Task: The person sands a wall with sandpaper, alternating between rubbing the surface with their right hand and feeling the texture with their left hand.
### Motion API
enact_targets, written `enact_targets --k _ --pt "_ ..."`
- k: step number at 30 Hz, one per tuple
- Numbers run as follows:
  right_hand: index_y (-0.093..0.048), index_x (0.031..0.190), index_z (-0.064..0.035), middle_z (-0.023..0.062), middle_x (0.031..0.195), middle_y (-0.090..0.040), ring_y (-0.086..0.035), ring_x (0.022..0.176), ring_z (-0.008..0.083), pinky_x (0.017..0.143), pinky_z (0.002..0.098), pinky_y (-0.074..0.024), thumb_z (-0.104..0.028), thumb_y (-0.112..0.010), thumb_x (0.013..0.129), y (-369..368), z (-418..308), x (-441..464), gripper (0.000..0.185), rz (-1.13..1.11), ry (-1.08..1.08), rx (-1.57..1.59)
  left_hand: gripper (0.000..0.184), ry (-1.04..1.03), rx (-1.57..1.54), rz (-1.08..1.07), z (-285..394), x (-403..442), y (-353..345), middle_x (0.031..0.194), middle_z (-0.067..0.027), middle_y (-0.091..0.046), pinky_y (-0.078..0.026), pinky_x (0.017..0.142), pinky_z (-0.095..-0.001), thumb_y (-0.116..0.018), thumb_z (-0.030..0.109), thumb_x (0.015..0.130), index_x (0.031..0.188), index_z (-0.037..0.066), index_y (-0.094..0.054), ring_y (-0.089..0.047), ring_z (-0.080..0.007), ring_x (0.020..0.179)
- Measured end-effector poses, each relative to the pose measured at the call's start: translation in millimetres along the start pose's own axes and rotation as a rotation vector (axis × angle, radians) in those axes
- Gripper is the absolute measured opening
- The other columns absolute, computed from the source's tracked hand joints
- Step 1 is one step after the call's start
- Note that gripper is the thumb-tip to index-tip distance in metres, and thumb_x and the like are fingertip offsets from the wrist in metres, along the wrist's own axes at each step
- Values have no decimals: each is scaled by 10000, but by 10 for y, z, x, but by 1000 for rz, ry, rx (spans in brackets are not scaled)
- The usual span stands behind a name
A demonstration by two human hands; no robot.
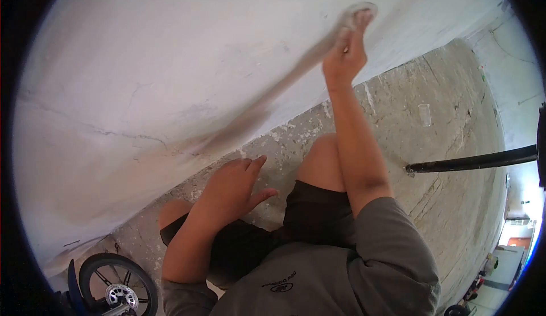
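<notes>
High on the pale wall (159, 48), my right hand (347, 54) presses a round, light-coloured object (364, 10) against the surface. Motion blurs the fingers and that object, so I cannot tell exactly what it is. My left hand (236, 191) is held low over my lap near the foot of the wall, fingers apart and nothing in it. Thin cracks and a long dark shadow show on the wall between the two hands.
On the stained concrete floor (449, 83) stands a clear plastic cup (425, 114). A black pole (478, 161) juts in from the right. The spoked wheel (116, 290) of a motorbike is at the lower left, close to the wall. Assorted items lie at the far right.
</notes>
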State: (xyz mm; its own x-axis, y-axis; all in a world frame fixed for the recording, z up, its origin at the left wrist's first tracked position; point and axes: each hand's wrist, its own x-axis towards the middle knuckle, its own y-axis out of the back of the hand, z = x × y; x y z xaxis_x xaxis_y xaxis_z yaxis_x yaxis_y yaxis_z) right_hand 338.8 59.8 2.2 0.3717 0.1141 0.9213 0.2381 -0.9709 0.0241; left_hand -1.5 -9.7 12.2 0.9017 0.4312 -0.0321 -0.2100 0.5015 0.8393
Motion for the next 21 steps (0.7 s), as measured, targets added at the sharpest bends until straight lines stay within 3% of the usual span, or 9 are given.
enact_targets --k 7,9,11,15,17,18,20,21 --pt "-513 1453 34 233 1500 -507 -553 1348 336 1052 407 -496 -170 -461 1080 132 -8 256 428 127 -396 -9 696 18 -11 -19 32 -20 55 1093 -197 -681 -519 889 -442 -737 437 896 1379 -21 -537 -651 -366 1030" --pt "-548 1432 15 234 1474 -535 -557 1343 348 1062 429 -489 -124 -509 1048 -54 -214 14 411 17 -172 94 696 -1 -13 -14 27 0 28 1088 -197 -682 -519 889 -443 -737 437 897 1378 -24 -536 -653 -364 1027" --pt "-561 1426 4 242 1431 -572 -581 1316 357 1024 438 -517 -115 -558 1024 -100 -533 78 419 -86 421 -8 692 -9 -7 -32 19 14 9 1100 -196 -680 -519 891 -443 -735 437 899 1373 -26 -537 -653 -361 1031" --pt "-559 1429 -5 242 1424 -576 -566 1329 360 1044 434 -508 -134 -591 1008 -133 -332 254 441 -57 597 0 681 -2 0 -15 28 6 39 1052 -201 -656 -524 870 -467 -705 455 912 1372 -14 -526 -639 -386 1007" --pt "-523 1457 -1 224 1518 -486 -500 1392 351 1113 398 -453 -192 -549 1039 -42 -120 275 461 32 95 5 679 6 -14 28 32 -28 40 1049 -202 -655 -520 880 -467 -705 455 912 1370 -14 -529 -638 -389 1010" --pt "-523 1457 -1 224 1518 -486 -500 1392 351 1113 398 -453 -192 -549 1039 4 -83 290 461 33 89 12 679 14 -9 27 27 -54 36 1049 -202 -655 -520 880 -467 -705 455 912 1370 -14 -529 -638 -389 1010" --pt "-470 1488 16 205 1601 -368 -435 1443 329 1161 355 -392 -254 -471 1078 85 -4 327 492 163 -364 117 682 4 -15 20 16 -68 29 1045 -205 -655 -517 886 -467 -706 459 910 1366 -17 -531 -635 -390 1013" --pt "-470 1488 16 205 1601 -368 -435 1443 329 1161 355 -392 -254 -471 1078 75 0 280 492 173 -363 116 682 -2 -8 18 8 -68 22 1045 -205 -655 -517 886 -467 -706 459 910 1366 -17 -531 -635 -390 1013"
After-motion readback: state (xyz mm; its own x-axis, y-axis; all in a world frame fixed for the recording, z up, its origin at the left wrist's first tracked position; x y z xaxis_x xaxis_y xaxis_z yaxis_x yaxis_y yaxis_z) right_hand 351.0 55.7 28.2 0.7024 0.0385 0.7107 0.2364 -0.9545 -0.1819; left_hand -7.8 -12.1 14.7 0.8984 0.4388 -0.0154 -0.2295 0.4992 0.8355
